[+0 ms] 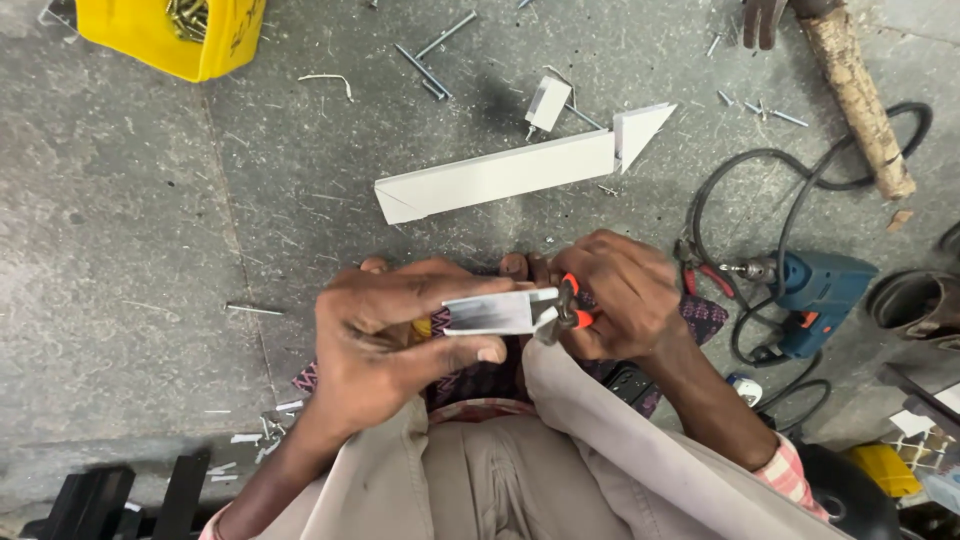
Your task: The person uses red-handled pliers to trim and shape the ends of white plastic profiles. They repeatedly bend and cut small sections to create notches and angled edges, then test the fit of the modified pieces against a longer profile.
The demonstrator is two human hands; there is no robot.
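Between both hands sits a short metal channel, left hand gripping it, right hand clenching pliers.

Views: one, head-worn. Position: above the seated person, facing almost straight down over the lap to the grey floor. Range: close; the left hand and right hand sit at frame centre, just above the knees. Field, upper edge: yellow bin at the top left, wooden handle at the top right. Field, right edge: blue drill. Field, lower edge: trousers and both forearms. Overlap with other views: not applicable, single camera.
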